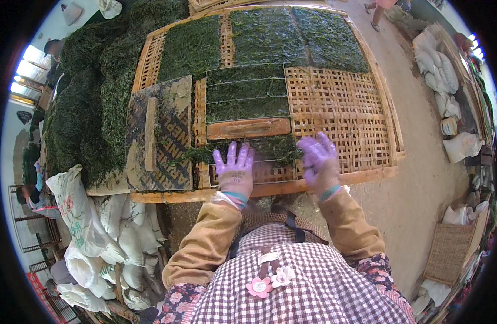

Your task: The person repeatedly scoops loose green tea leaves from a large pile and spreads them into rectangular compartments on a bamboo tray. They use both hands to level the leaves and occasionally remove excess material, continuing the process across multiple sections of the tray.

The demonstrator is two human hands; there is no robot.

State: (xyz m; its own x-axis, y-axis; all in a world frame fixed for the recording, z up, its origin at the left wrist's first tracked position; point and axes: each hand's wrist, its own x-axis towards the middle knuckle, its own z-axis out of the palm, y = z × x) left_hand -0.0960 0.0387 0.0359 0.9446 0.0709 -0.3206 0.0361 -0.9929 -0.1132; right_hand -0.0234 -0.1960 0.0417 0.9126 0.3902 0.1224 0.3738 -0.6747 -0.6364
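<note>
My left hand (234, 166), in a purple-coated glove, lies with spread fingers on the near edge of a strip of wet green seaweed (272, 149). At the strip's right end is my right hand (319, 160), gloved alike, fingers raised and somewhat apart, with nothing visible in its grasp. A thin metal frame with crossbars (289, 107) surrounds the seaweed and divides it into strips. Across it, just beyond my fingers, rests a reddish-brown wooden block (248, 128). All this lies on a woven bamboo mat (341, 105) with a wooden border.
Left of the frame lies a plywood board (171, 133) with a wooden handle. Large seaweed rectangles (264, 36) cover the mat's far part. A seaweed heap (82, 93) rises at left, above stuffed white sacks (76, 214). More sacks (435, 60) line the right side. Other people are in the background.
</note>
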